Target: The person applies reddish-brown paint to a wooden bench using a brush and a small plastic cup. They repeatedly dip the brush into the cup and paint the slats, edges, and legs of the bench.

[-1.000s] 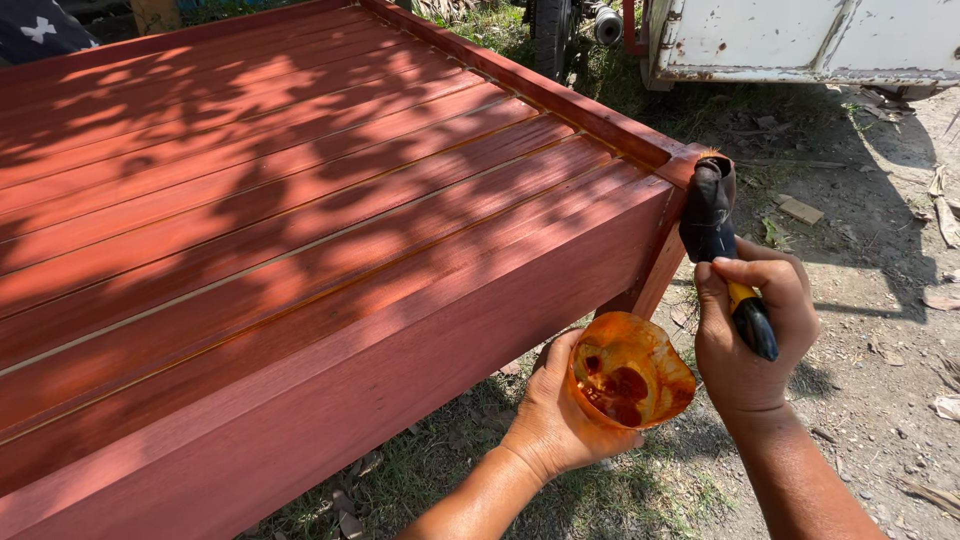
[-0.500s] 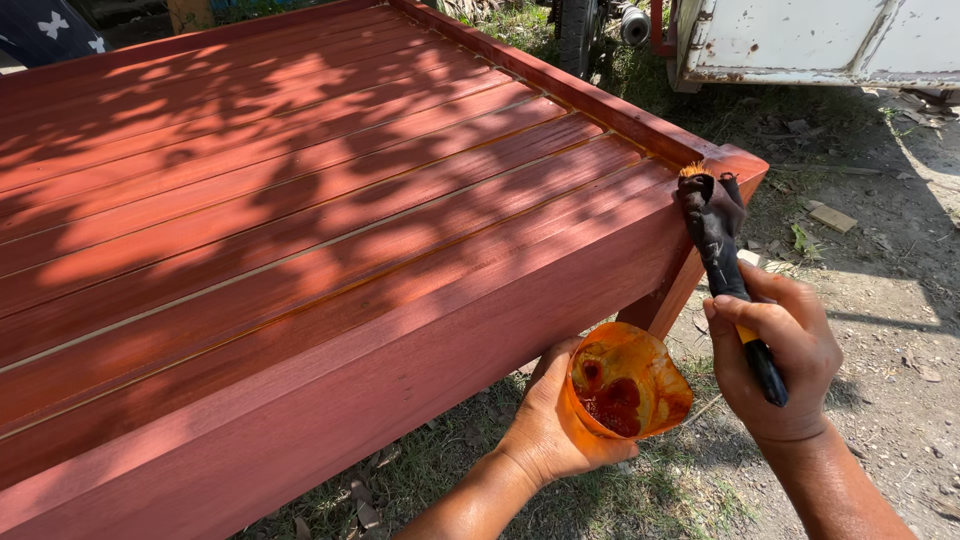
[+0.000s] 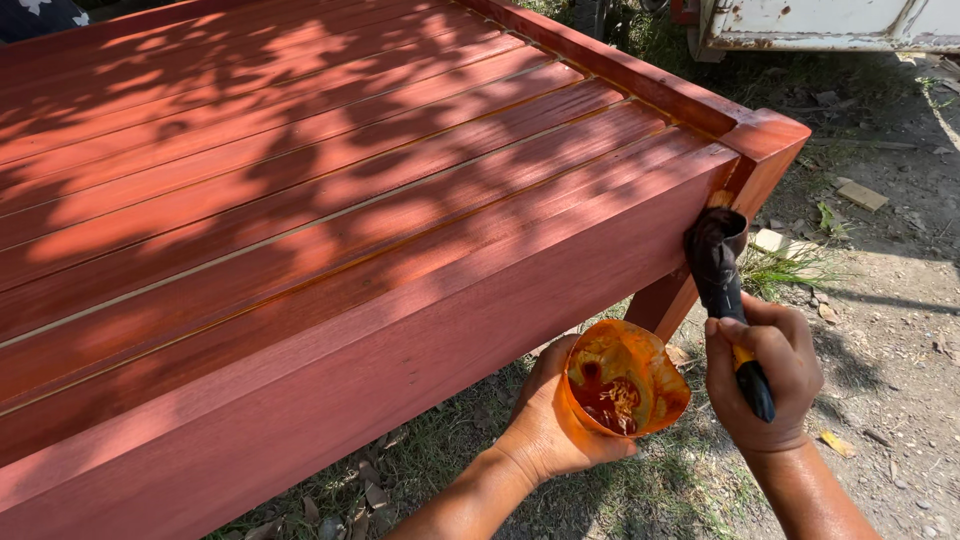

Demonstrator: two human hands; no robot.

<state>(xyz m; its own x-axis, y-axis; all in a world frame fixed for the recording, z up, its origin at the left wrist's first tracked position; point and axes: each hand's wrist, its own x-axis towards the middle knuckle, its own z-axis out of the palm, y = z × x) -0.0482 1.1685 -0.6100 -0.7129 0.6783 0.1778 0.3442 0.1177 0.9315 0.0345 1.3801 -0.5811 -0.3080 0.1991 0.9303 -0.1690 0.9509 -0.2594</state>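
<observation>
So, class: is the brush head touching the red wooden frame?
Touching. The head view shows the brush head pressed against the red wooden frame beside its corner leg.

Counted: 2 hands, a left hand [image 3: 548,425] and a right hand [image 3: 765,375]. 1 paintbrush [image 3: 722,285] and 1 orange cup [image 3: 622,378] are seen. 1 red wooden bed frame [image 3: 330,230] is counted, w/ 1 leg [image 3: 690,280] visible. 1 white vehicle [image 3: 830,22] is seen behind.

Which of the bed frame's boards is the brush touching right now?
The brush in the right hand touches the outer side rail, the vertical board facing the person, at its end by the corner post, not the flat top slats.
</observation>
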